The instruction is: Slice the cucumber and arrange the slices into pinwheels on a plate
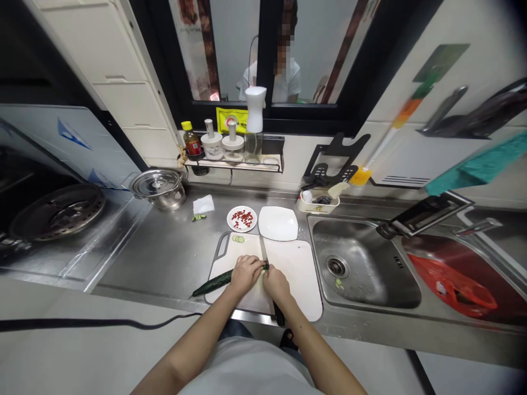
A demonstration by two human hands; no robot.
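Note:
A dark green cucumber [213, 283] lies across the left part of a white cutting board [300, 269], its far end under my left hand [246, 274], whose fingers are closed on it. Beside it my right hand [276, 283] is wrapped round a knife [279, 314]; the black handle shows below the hand and the blade points away toward the window. The two hands nearly touch at the cucumber's cut end. Several pale green slices [237, 239] rest near the board's upper left corner.
Behind the board stand a plate of red pieces [242, 219] and a white plate [278, 223]. The sink [364, 263] is to the right, a lidded steel pot [160, 189] back left. A condiment rack [234, 164] hangs below the window, which shows a person [288, 79].

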